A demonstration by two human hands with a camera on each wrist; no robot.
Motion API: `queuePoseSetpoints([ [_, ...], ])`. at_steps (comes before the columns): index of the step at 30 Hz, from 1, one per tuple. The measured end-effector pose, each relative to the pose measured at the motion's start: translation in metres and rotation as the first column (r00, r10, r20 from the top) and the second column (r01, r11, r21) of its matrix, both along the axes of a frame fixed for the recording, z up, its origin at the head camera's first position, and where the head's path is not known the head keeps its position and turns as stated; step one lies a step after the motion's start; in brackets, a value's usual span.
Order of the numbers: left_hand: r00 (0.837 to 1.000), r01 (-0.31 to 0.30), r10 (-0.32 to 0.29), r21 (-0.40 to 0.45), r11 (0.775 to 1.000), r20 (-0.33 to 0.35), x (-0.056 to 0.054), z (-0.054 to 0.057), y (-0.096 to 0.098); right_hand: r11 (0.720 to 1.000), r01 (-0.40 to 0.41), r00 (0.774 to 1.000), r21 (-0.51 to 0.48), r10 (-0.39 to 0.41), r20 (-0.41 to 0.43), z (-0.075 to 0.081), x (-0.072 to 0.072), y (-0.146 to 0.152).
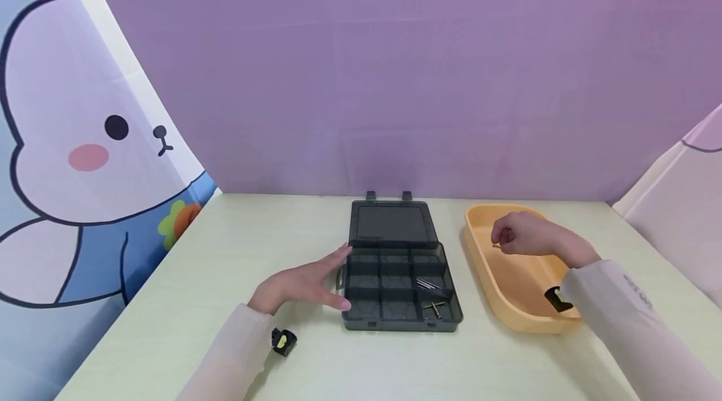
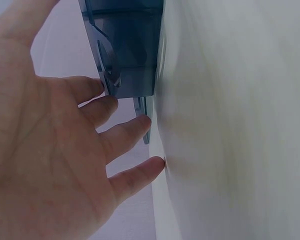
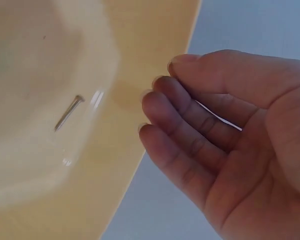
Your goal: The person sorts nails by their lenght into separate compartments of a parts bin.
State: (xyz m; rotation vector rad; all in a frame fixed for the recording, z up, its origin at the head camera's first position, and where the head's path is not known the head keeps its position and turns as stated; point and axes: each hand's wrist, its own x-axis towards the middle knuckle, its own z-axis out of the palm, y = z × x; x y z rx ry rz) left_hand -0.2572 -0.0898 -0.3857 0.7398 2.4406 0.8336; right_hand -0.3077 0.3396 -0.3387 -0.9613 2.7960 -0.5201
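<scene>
A dark translucent compartment box (image 1: 363, 310) lies on the table with its lid (image 1: 393, 222) folded back. Slim silver metal pieces (image 1: 427, 284) sit in its middle right compartment, and brass-coloured screw-like pieces (image 1: 434, 307) in the front right one. My left hand (image 1: 307, 282) is spread at the box's left side, thumb and forefinger at its edge. Over the yellow tray (image 1: 491, 288) hovers my right hand (image 1: 524, 235), fingers loosely curved and thumb close to the forefinger; nothing shows between them. A small flat-headed, pointed metal fastener (image 3: 68, 114) lies in the tray, apart from the fingertips.
The box and tray stand side by side on a pale table (image 1: 186, 276), with a gap between them. A purple cloth (image 1: 361, 75) hangs behind the table's back edge. Printed cartoon cloth (image 1: 62, 156) covers the left side.
</scene>
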Motion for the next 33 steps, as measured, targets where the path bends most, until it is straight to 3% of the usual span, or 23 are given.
queuePoseSetpoints([
  [10,1.000,-0.012,0.012,-0.007,1.000,-0.011,0.000,-0.002,-0.002,0.999,0.046,0.999,0.017,-0.046,0.009,-0.008,-0.016,0.008],
  [24,1.000,-0.004,0.004,-0.007,1.000,-0.012,0.003,0.001,-0.001,0.998,0.067,0.995,0.011,-0.068,0.073,-0.034,-0.026,0.011],
  [33,1.000,-0.009,0.009,-0.023,1.000,-0.017,0.003,0.002,-0.002,0.993,0.084,0.992,0.079,-0.091,0.085,-0.043,-0.028,0.012],
])
